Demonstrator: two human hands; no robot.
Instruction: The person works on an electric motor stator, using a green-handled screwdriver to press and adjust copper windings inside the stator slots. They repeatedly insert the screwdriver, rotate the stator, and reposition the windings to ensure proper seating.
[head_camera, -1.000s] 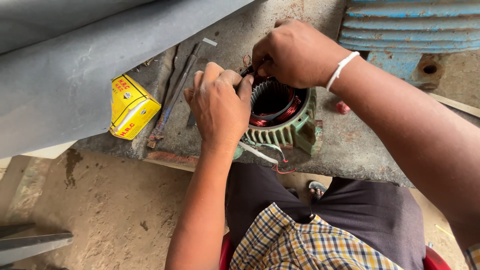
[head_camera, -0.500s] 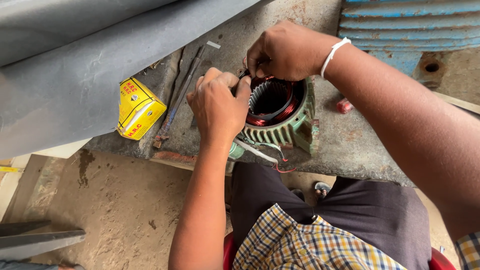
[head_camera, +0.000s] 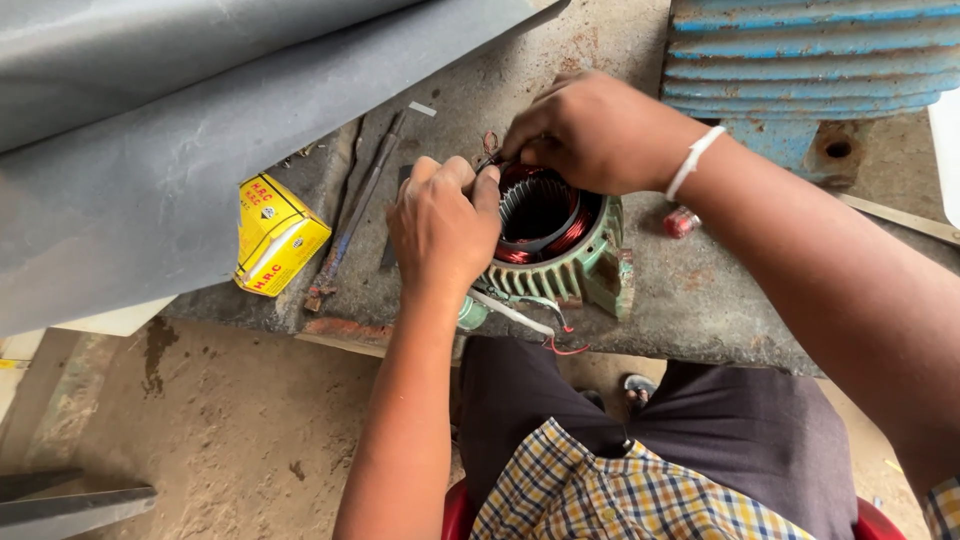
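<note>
The green motor stator (head_camera: 560, 255), its finned housing open upward and showing copper-red windings, sits on the stained concrete counter (head_camera: 700, 300) near the front edge, just above the person's lap. The left hand (head_camera: 440, 225) rests against the housing at its nine o'clock side, fingers curled over the rim, apparently to steady the part; its grip looks narrow, pressed on the rim. The right hand (head_camera: 590, 130) comes in over the twelve o'clock edge, fingertips pinched together on something thin at the top of the windings. Whether that is a wire or a small tool cannot be told. Loose lead wires (head_camera: 540, 325) trail from the six o'clock side over the counter's edge.

At nine o'clock from the stator lie a long metal file (head_camera: 350, 225) and, farther out, a yellow cardboard box (head_camera: 272, 235), both within easy reach. A small red cap (head_camera: 680, 222) lies at three o'clock. A blue ribbed motor casing (head_camera: 800, 60) stands at one o'clock, and a grey sheet (head_camera: 150, 130) covers the left part. Below is a dusty earthen floor (head_camera: 200, 430).
</note>
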